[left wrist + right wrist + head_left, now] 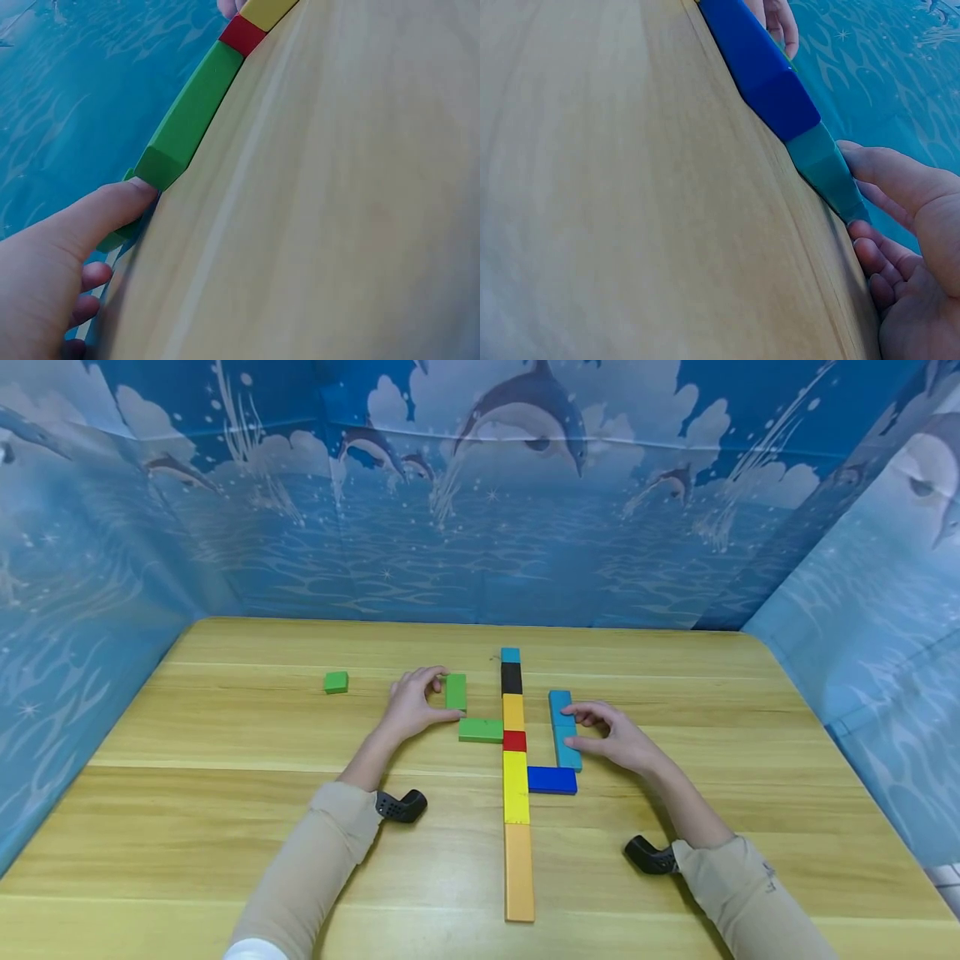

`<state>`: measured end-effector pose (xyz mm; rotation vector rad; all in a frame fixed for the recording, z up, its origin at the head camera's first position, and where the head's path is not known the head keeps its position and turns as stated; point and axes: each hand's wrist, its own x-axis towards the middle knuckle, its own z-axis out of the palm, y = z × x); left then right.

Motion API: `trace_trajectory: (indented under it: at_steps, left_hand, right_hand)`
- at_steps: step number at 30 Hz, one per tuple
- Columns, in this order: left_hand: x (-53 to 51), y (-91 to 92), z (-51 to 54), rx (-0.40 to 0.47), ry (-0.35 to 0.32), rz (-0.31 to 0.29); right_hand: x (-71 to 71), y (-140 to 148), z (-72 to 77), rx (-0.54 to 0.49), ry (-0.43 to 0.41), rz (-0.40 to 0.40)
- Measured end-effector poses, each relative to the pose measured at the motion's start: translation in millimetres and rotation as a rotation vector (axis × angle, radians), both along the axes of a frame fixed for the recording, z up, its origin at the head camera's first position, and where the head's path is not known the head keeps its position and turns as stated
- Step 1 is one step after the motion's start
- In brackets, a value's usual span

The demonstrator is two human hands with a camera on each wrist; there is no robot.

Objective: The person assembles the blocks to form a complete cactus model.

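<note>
My left hand (415, 703) pinches a green block (456, 692) endwise, with the thumb at its near end and a finger at its far end. Another green block (481, 730) lies crosswise just below it, against a column at the red block (514, 741). Two light blue blocks (567, 749) stand end to end on the right. On these rest the thumb and index finger of my right hand (617, 739), touching without wrapping round them. A dark blue block (552, 780) joins their near end to the column; the right wrist view shows its end face.
The column also has a small blue block at top (510, 655), a black (512, 678), an orange-yellow (513, 712), a yellow (516, 787) and a long tan block (518, 872). A loose green block (336, 682) lies at left. A dolphin-printed curtain (480, 560) borders the wooden table (187, 827).
</note>
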<state>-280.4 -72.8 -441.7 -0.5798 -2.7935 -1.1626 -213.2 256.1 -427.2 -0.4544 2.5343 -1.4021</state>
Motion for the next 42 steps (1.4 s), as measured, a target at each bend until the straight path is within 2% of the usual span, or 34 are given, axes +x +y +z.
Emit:
trace_trajectory:
  at_steps: [5,9,18,42]
  left_hand:
    - [-0.7,4.5,1.6,-0.053,-0.006,0.012]
    - [-0.1,4.5,3.8,-0.058,-0.022,0.006]
    - [-2.6,-2.4,6.6,0.044,-0.11,-0.055]
    - [0.3,-3.2,6.4,0.059,-0.081,-0.103]
  right_hand:
    - [0.0,0.5,0.5,0.005,0.0,-0.001]
    - [-0.4,0.3,0.0,0.005,0.001,0.0]
    - [0.1,-1.1,0.4,-0.003,0.0,0.0]
    - [0.0,-0.5,-0.4,-0.001,-0.004,-0.004]
